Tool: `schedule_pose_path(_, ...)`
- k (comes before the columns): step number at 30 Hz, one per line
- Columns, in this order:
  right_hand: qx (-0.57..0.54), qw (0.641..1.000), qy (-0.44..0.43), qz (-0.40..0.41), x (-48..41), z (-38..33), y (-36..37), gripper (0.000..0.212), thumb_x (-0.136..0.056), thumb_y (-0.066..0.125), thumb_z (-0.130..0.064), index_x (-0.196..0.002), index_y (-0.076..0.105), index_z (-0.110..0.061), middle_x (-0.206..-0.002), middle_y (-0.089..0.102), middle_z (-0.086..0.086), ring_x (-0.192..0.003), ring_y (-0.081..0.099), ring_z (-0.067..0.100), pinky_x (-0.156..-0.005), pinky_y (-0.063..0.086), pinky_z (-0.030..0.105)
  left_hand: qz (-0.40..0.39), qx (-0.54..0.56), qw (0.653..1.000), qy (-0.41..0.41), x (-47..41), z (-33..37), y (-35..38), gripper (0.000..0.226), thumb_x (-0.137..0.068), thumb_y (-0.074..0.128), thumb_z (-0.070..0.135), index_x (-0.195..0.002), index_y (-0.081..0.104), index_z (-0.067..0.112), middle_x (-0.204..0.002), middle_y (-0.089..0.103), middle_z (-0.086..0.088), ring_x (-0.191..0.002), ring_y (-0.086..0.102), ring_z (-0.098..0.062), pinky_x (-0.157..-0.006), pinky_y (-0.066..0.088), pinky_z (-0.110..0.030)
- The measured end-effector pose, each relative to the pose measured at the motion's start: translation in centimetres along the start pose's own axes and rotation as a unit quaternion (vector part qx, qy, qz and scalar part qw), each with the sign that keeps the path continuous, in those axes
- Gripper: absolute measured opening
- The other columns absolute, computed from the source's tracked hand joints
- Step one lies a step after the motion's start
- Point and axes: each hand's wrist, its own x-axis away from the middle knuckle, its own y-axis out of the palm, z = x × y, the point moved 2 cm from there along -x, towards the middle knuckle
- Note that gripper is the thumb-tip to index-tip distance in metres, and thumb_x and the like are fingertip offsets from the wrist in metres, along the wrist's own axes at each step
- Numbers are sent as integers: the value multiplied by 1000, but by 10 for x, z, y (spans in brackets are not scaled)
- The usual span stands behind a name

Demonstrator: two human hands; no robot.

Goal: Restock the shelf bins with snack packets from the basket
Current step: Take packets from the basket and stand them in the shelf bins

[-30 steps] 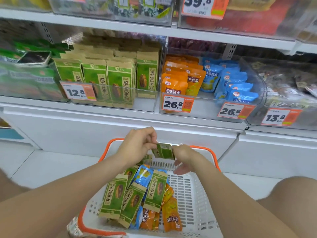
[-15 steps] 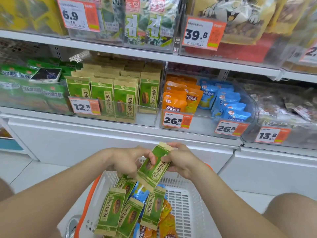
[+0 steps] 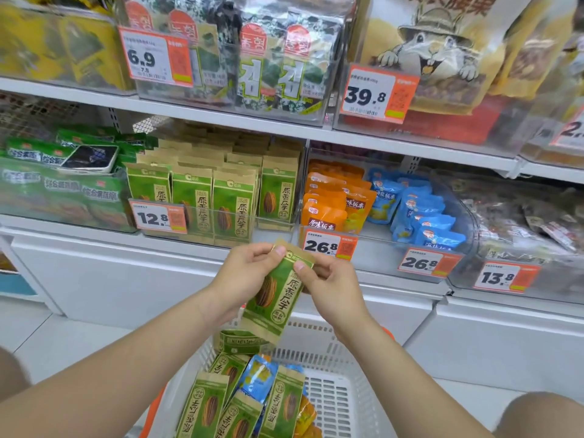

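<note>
Lower shelf, far left: wide green snack bags [image 3: 63,191] in a clear bin, a dark flat pack [image 3: 90,158] lying on top of them.

Next right: clear plastic shelf bin [image 3: 279,225] holding upright rows of green-and-tan sunflower seed packets [image 3: 232,205]. An orange-and-white price tag marked 12.8 [image 3: 161,218] is on its front wall.

Below, foreground: white slotted plastic basket with orange rim [image 3: 335,403]. On its left side lie more green seed packets [image 3: 205,406], a blue pouch [image 3: 257,377] and an orange pouch [image 3: 306,412], overlapping.

Centre: left hand [image 3: 243,279] has its fingers curled behind one green seed packet [image 3: 273,298] and its thumb on the front near the top left corner. The packet is in the air above the basket's far rim, below and in front of the 12.8 bin, printed face toward the camera, top leaning right. Right hand [image 3: 331,289] pinches the top right edge, thumb on the front.

Right of the seed bin: orange chestnut pouches [image 3: 331,203], then blue pouches [image 3: 420,213], each behind a tag marked 26.8.

Far right: a clear bin of brownish packs [image 3: 518,216], contents blurred, with a tag marked 13.8 [image 3: 505,276].
</note>
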Motion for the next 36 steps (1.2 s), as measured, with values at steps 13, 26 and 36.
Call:
schedule_pose_path(13,144,938,-255,185,-25,-108,-5,13,-89,78,-15,-94,83,-26,-80,76,-17,-75,71,8,-76,58,33,141,-118,949,256,-15,90,-13,33,-111,47,27,-103,78,16,-98,76,6,-91,67,-4,-80,51,-18)
schedule_pose_path(26,415,861,-252,149,-106,-116,24,12,-99,65,-20,-107,74,-18,-97,76,2,-95,66,27,-80,53,37,237,-620,721,200,-43,75,-57,73,-90,68,20,-155,34,24,-167,28,-1,-158,18,-25,-112,29,-60)
schedule_pose_path(36,645,740,-178,72,-145,-104,46,35,-86,68,-15,-120,63,-21,-102,71,8,-110,52,36,-88,36,45,234,-639,698,223,-49,75,-68,79,-83,83,14,-148,40,29,-158,40,4,-154,28,-22,-106,35,-55)
